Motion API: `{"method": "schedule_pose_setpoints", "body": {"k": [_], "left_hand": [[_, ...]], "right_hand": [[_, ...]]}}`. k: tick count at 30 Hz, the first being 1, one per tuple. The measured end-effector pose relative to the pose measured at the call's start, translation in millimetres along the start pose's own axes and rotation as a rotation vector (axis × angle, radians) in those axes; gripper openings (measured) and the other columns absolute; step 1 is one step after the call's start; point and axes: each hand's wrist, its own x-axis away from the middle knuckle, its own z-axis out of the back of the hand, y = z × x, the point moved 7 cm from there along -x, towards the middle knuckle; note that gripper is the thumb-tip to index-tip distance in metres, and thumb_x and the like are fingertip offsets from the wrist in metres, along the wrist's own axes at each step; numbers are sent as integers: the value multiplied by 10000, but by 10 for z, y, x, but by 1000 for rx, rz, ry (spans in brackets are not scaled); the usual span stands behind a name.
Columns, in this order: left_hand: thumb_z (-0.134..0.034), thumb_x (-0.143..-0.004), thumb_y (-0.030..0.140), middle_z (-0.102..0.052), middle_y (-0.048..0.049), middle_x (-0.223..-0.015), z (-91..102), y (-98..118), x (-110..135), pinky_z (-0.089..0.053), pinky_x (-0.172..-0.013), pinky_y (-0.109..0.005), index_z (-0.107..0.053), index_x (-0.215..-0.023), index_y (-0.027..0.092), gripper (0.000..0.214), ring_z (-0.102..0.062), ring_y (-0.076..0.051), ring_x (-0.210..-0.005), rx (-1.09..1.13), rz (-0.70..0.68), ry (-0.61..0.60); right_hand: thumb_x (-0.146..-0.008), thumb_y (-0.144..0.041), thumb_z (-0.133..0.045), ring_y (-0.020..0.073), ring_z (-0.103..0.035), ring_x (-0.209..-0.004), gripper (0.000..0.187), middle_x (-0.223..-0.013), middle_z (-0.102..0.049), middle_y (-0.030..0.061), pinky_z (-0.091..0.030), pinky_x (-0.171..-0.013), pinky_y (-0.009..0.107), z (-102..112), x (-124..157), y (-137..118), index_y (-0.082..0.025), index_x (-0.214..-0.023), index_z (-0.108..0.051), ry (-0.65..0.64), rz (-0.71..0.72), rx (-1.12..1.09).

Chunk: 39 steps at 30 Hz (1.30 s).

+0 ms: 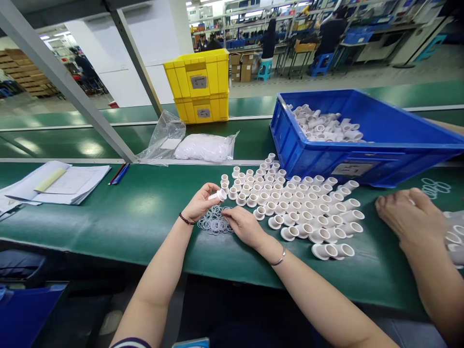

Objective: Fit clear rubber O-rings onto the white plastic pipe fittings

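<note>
A white flanged plastic tube (218,195) lies tilted in my left hand (201,202), held between thumb and fingers. Below it on the green bench sits a loose pile of translucent sealing rings (214,223). At the pile's right edge my right hand (246,224) has its thumb and forefinger pinched together. Whether a ring is between those fingertips is too small to make out. Just right of both hands, many more white flanged tubes (286,197) stand in rough rows, flange down.
A blue bin (362,162) of tubes stands behind the rows. At far right is a co-worker's hand (413,217) near several rings (435,187) and tubes. Farther back are a filled plastic bag (205,147) and stacked yellow crates (197,79). Papers (78,183) and pens (121,174) lie left.
</note>
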Motion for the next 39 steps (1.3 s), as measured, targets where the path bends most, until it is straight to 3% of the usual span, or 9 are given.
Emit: {"method": "schedule_pose_setpoints", "body": {"k": [8,14,17,20,26,29,32,35,39], "left_hand": [[-771,-672,216,-582,-60,-1082,-36,-70,-16,-467,-847,-279,-575,-1070,182,444,-584,-137,-886,-13,-35,31],[-804,-615,176,-598,-46,-997,-18,-106,-18,-468,-774,-238,-576,-1014,160,460,-579,-113,-812,27,-21,74],[-812,-606,179,-595,-33,-960,-24,-83,-13,-460,-747,-224,-564,-997,159,463,-577,-106,-792,24,-22,85],[-786,-658,242,-586,-36,-923,-43,-66,-11,-450,-695,-221,-556,-1025,153,442,-578,-111,-763,20,-6,71],[-649,-798,393,-568,-40,-853,-83,-109,-25,-387,-609,-217,-543,-1053,138,376,-506,-90,-656,4,31,3],[-598,-829,428,-543,-24,-822,-129,-161,-16,-361,-598,-213,-534,-1087,150,385,-439,-76,-615,-82,49,-64],[-579,-837,436,-535,-44,-941,-208,-155,15,-387,-663,-224,-521,-1115,165,392,-469,-103,-714,-262,7,-154],[-621,-810,411,-524,-69,-1079,-308,-121,63,-403,-818,-275,-495,-1139,177,423,-500,-167,-917,-507,-70,-244],[-595,-827,421,-531,-70,-1069,-389,-133,103,-406,-811,-284,-469,-1146,175,422,-506,-173,-909,-657,-100,-291]], "right_hand": [[-947,-352,-364,227,-622,-1039,299,-1081,-656,32,-555,-888,415,49,14,59,-425,-1159,-563,90,-9,-57],[-927,-317,-415,210,-642,-979,275,-988,-678,50,-548,-874,392,66,14,52,-386,-1105,-612,76,23,-81],[-909,-305,-457,172,-653,-888,247,-919,-687,35,-560,-828,356,108,10,20,-371,-1071,-631,148,53,-122],[-893,-295,-490,148,-647,-814,223,-872,-685,19,-566,-770,325,169,-2,-6,-366,-1038,-644,239,56,-179],[-866,-277,-552,170,-635,-816,182,-894,-669,43,-545,-765,346,284,-51,-31,-337,-1008,-650,268,-72,-237],[-859,-268,-576,184,-622,-839,140,-900,-654,56,-529,-770,359,373,-33,-16,-286,-983,-638,362,-174,-242],[-877,-257,-558,182,-607,-858,132,-908,-630,55,-519,-771,364,417,-10,-3,-238,-1000,-600,438,-215,-242],[-889,-240,-547,162,-597,-854,124,-911,-611,43,-510,-774,340,408,2,33,-219,-1008,-573,462,-235,-265],[-886,-239,-550,153,-585,-825,109,-907,-606,36,-497,-768,326,382,10,67,-211,-988,-577,448,-263,-250]]}}
